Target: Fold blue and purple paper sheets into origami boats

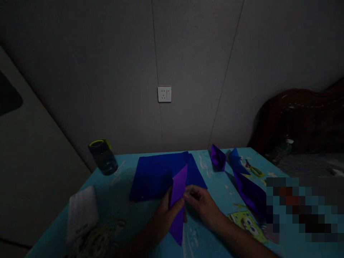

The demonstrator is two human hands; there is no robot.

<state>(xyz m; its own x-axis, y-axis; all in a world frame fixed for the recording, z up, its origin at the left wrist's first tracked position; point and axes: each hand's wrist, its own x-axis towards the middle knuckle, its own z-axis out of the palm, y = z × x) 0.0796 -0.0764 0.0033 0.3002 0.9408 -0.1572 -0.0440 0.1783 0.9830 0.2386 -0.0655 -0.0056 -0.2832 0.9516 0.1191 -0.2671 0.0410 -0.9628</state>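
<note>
A folded purple paper (pixel 178 195), long and pointed at both ends, stands on edge just above the light blue table (pixel 118 193). My left hand (pixel 163 215) grips its left side, fingers closed on the fold. My right hand (pixel 201 202) pinches its right edge near the middle. Right behind the hands lies a stack of dark blue paper sheets (pixel 158 173), flat on the table.
A dark cup with a yellow-green rim (pixel 102 156) stands at the back left. A white cloth-like bundle (pixel 82 213) lies at the left. Folded purple (pixel 218 157) and blue paper shapes (pixel 236 161), scissors (pixel 254 170) and another dark sheet (pixel 251 193) lie at the right. The wall is close behind.
</note>
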